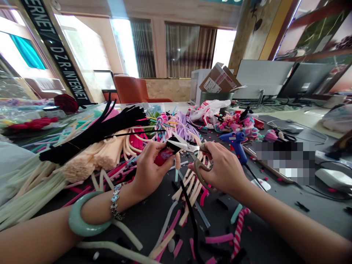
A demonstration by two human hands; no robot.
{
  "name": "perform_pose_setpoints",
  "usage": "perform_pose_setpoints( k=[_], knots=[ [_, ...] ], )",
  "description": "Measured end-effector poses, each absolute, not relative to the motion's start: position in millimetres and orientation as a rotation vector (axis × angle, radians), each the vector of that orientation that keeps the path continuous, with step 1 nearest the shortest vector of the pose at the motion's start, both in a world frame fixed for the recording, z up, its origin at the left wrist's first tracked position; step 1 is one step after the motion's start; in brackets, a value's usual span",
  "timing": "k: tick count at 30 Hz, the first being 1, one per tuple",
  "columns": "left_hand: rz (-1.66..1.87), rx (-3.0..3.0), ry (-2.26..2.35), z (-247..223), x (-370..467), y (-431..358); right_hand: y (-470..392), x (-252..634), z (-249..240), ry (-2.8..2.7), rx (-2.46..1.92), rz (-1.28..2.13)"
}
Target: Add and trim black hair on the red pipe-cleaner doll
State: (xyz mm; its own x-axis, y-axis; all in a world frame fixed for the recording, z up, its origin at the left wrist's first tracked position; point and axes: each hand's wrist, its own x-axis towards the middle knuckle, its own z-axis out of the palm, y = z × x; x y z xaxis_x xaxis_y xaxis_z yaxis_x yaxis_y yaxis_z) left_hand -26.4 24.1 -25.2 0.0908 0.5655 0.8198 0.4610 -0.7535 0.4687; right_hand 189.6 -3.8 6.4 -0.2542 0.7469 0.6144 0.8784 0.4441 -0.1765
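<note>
Near the middle, my left hand [151, 167] is closed around a small red, pink and black fuzzy piece [162, 157], which sticks out between thumb and fingers. A short peach stem with a pale blue end hangs below it. My right hand [220, 167] has its fingers in the brown handles of a pair of scissors [188, 146]. The scissor blades are parted and point left, at the black top of the piece. Whether they touch it I cannot tell. A green bangle and a beaded bracelet are on my left wrist.
Bundles of black [90, 137], peach [79, 165] and pale green stems lie left. A blue glue gun [236, 141] stands right of my right hand. Cut stem pieces are scattered in front. Monitors [262, 75] and a cardboard box [220, 80] stand behind.
</note>
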Motion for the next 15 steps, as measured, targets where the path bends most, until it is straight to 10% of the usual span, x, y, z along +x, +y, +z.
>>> perform_pose_setpoints(
  k=[15],
  knots=[
    [1.769,2.182,1.037,-22.2,-24.1,19.4,-4.8,187.6,2.2,-2.035,-1.344,-0.314]
  ],
)
